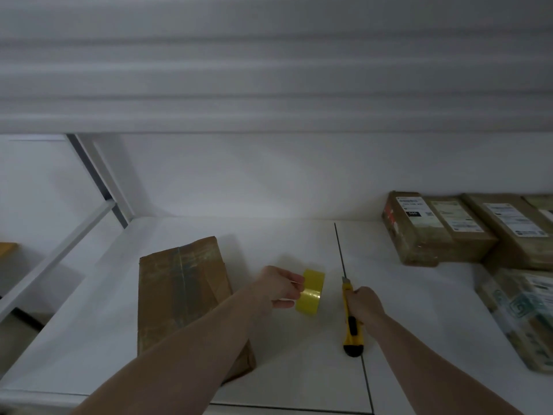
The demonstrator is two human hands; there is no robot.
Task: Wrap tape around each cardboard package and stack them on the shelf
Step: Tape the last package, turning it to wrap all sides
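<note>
Holding tape in our left hand, pinching it, we're gripping the knife with our right hand; package is lying just left of tape, long axis running away from us, left hand nearer.

Both bare forearms reach in from the bottom edge. The left arm enters at about 7 o'clock and runs toward 1 o'clock; the left hand has its fingers curled around the yellow tape roll. The right arm enters at 5 o'clock, pointing toward 11 o'clock; the right hand grips the yellow utility knife near its upper end.
</note>
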